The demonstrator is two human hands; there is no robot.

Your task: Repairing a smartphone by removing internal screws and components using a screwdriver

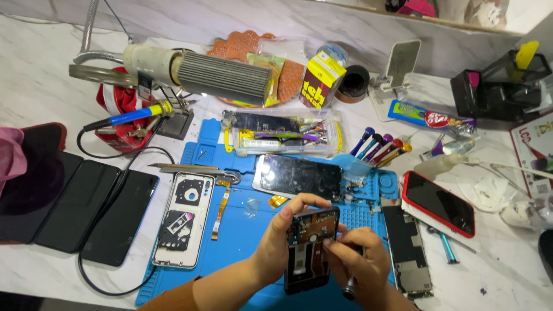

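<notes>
My left hand [277, 235] grips an opened phone body [309, 245], holding it tilted above the blue work mat [242, 230]. My right hand [357, 260] is closed around a small screwdriver [349, 286], whose tip rests on the phone's inner parts near the top. A detached phone screen [299, 175] lies face up just beyond my hands. A phone back cover [183, 219] with a loose orange flex cable [220, 208] beside it lies to the left on the mat.
Three dark phones [75, 210] lie at the left. A red-cased phone [439, 203] and a bare phone frame [408, 249] lie at the right. Behind are a tool box [282, 135], a screwdriver holder [377, 148], a soldering iron [132, 115] and a ribbed cylinder [222, 78].
</notes>
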